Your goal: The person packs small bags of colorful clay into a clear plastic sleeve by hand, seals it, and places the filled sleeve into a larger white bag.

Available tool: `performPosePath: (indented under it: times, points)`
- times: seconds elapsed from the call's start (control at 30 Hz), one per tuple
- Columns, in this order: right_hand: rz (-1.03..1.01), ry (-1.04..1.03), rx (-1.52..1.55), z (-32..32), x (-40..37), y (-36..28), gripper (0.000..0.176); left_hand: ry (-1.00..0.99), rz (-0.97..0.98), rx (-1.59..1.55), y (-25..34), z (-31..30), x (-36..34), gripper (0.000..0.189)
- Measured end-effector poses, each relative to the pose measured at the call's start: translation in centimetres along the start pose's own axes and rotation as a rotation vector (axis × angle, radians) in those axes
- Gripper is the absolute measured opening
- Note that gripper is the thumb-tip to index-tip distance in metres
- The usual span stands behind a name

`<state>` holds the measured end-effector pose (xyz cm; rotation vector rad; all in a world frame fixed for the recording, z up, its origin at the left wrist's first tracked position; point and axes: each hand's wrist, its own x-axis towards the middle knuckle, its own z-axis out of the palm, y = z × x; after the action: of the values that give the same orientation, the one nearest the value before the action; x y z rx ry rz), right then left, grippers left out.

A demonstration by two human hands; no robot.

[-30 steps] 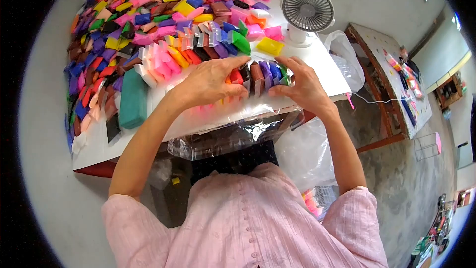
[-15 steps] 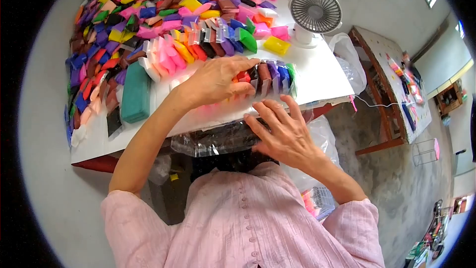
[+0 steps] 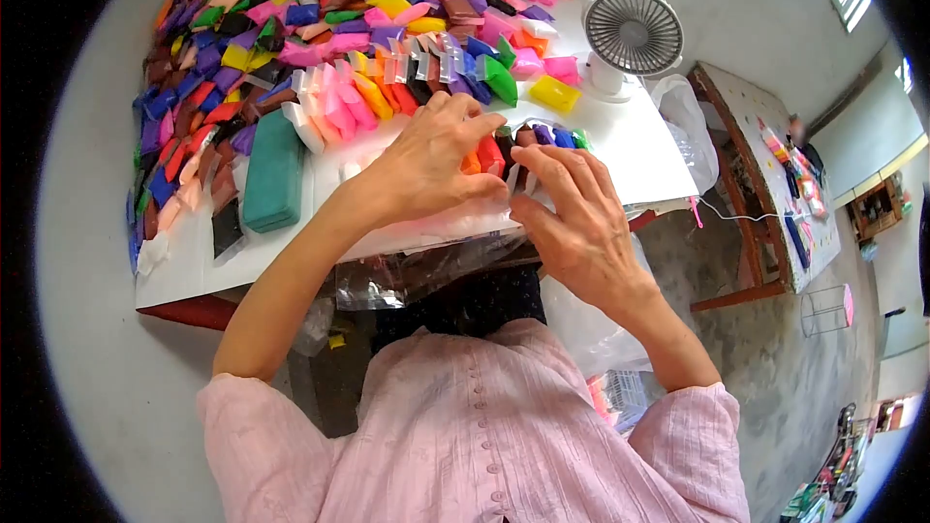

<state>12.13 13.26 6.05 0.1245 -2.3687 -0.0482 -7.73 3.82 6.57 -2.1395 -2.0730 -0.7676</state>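
Note:
A row of small clear-wrapped packets of coloured clay stands on edge near the front of the white table. My left hand straddles its middle, thumb on the near side and fingers on the far side of the red and orange packets. To the right, my right hand has its thumb and fingers around a brown packet and its neighbours; its fingers partly cover the purple, blue and green packets. Beyond my hands leans a second row of packets, sorted by colour. My left hand hides the first row's left part.
A large heap of mixed coloured packets covers the back and left of the table. A green block sits left of my arm, and a white fan stands at the back right. Below the front edge hangs clear plastic.
My right hand has moved up and closed around the right part of the near row, from spread fingers just in front of it. My left hand has stayed at the row's middle.

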Motion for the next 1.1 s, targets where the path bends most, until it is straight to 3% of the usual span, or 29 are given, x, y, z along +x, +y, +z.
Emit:
performPosePath:
  times: [0.1, 0.13, 0.27, 0.47, 0.57, 0.67, 0.7, 0.87, 0.97, 1.1]
  points:
    - [0.033, -0.022, 0.018, -0.1, 0.3, 0.3, 0.024, -0.001, -0.022, 0.008, 0.1, -0.8, -0.7, 0.060]
    - [0.025, -0.024, 0.041, -0.1, 0.5, 0.4, 0.015, 0.002, -0.034, 0.035, 0.2, -1.1, -1.0, 0.059]
    - [0.025, -0.043, 0.085, 0.1, 1.0, 1.2, 0.014, -0.040, -0.111, 0.032, 0.9, -2.0, -2.3, 0.054]
    - [-0.015, -0.068, 0.143, 0.3, 2.4, 2.9, 0.010, -0.098, -0.164, -0.156, 1.1, -2.3, -2.6, 0.047]
    - [0.009, -0.112, 0.171, 0.2, 3.0, 3.5, 0.007, -0.050, -0.160, -0.189, 0.3, -1.5, -3.1, 0.047]
    - [0.054, -0.204, 0.208, 0.0, 3.3, 4.0, 0.012, 0.100, 0.033, 0.031, 0.0, -1.3, -3.1, 0.045]
    - [0.062, -0.208, 0.220, 0.0, 3.4, 4.0, 0.011, 0.068, 0.003, 0.021, 0.2, -1.5, -3.0, 0.044]
    - [0.092, -0.207, 0.295, 0.2, 3.4, 4.3, 0.008, 0.033, -0.010, -0.064, -0.5, -1.7, -2.6, 0.041]
    - [0.086, -0.186, 0.296, 0.4, 3.4, 4.6, 0.007, -0.002, -0.124, -0.337, -0.7, -2.3, -2.5, 0.034]
    - [0.080, -0.179, 0.286, 0.7, 3.6, 4.9, 0.007, -0.007, -0.159, -0.328, 0.4, -3.5, -2.7, 0.038]
